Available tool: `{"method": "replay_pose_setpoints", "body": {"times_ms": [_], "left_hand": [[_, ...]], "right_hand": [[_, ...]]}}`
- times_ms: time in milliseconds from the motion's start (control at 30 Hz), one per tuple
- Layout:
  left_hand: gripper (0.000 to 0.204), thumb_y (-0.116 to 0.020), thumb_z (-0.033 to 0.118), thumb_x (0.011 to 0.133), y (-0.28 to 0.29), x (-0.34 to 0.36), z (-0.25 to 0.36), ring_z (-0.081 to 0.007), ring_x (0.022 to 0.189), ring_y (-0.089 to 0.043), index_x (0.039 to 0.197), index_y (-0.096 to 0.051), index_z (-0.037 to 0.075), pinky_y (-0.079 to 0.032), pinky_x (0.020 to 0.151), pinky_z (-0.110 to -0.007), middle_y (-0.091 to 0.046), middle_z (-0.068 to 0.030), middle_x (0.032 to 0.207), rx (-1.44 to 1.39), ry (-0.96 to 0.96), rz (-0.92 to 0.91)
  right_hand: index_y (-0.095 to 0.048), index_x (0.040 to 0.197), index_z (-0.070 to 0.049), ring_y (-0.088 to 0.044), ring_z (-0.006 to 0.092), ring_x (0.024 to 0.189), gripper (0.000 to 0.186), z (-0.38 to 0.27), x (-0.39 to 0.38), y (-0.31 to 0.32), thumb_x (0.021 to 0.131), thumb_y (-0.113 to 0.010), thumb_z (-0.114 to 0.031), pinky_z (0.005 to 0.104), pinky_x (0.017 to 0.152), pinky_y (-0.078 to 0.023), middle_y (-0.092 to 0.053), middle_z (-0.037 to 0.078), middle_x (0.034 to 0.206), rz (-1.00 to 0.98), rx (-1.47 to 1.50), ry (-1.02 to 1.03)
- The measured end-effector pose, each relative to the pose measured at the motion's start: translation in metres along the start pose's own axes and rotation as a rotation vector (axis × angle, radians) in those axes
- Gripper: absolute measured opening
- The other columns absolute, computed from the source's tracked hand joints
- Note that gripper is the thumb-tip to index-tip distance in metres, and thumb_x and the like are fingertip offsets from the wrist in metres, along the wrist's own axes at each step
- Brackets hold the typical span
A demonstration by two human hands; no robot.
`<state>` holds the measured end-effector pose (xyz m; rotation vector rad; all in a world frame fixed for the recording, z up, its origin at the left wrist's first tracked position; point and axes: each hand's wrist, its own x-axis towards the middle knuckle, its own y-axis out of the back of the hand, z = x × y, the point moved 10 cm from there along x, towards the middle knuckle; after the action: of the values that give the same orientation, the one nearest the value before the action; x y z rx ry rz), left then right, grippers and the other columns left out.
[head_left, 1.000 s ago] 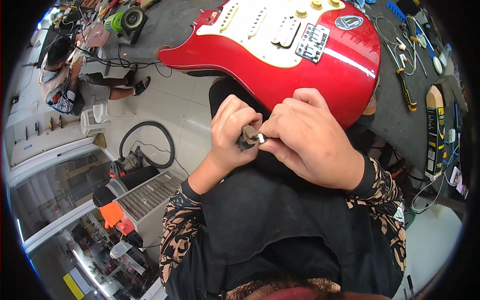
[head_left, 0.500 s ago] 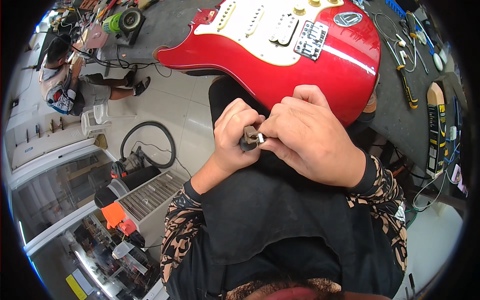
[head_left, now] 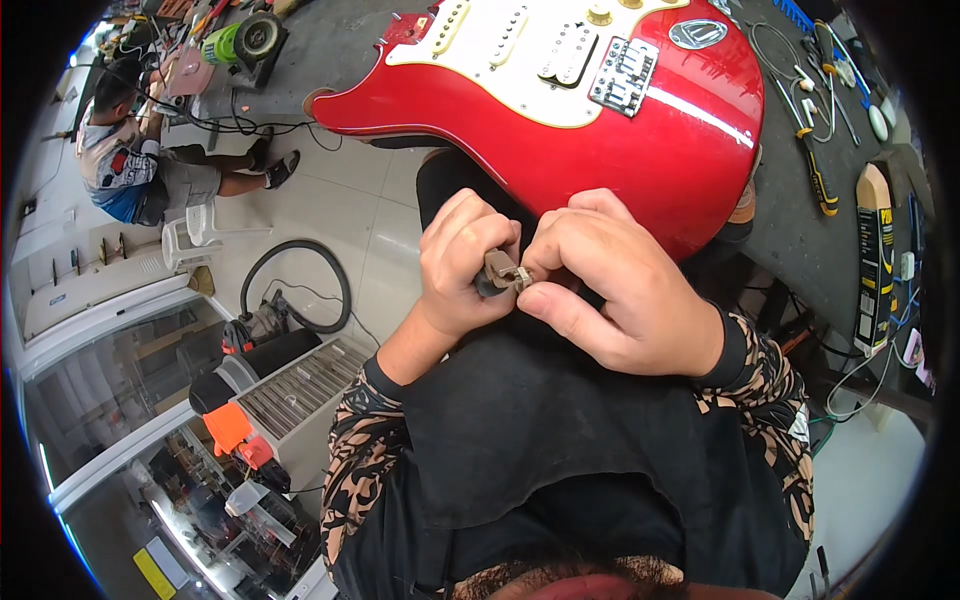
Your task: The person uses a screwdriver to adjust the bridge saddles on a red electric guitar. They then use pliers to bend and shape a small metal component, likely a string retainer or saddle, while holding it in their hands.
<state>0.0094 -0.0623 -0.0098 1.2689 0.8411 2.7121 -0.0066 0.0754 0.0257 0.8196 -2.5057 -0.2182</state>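
My left hand (head_left: 458,262) is closed round a brownish hand tool with metal jaws (head_left: 500,265), like pliers; its handle is mostly hidden in the fist. At the jaws' tip sits a small metal piece (head_left: 523,277). My right hand (head_left: 630,285) pinches this piece between thumb and forefinger, its other fingers curled above. Both hands are held close together over the dark apron (head_left: 550,420). Just beyond them lies a red electric guitar body (head_left: 600,160) with a white pickguard (head_left: 500,85) and a metal bridge (head_left: 625,77).
Screwdrivers (head_left: 818,175), cables and a tall black-and-yellow box (head_left: 873,265) lie on the dark bench at right. A green bench grinder (head_left: 240,42) stands at the far left, near a seated person (head_left: 125,150). A vacuum hose (head_left: 345,285) curls on the floor at left.
My right thumb and fingers have shifted on the small metal piece, which has turned and shines less. The left hand keeps its hold on the tool. The seated person's upper body has moved slightly.
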Motion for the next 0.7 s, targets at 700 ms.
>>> {"method": "replay_pose_setpoints", "body": {"times_ms": [700], "left_hand": [[0.041,-0.078,-0.006,0.071,-0.005,0.008,0.004,-0.0309,0.071,-0.058,0.109,-0.064,0.004,-0.049,0.064,-0.041,-0.062,-0.0106,0.084,-0.093,0.157,-0.111]], "right_hand": [[-0.063,0.106,-0.009,-0.064,0.0269,0.086,0.026,-0.011,0.004,0.008,0.087,-0.080,-0.007,0.0435,0.093,-0.046,-0.061,0.006,0.092,0.070,-0.243,0.113]]}}
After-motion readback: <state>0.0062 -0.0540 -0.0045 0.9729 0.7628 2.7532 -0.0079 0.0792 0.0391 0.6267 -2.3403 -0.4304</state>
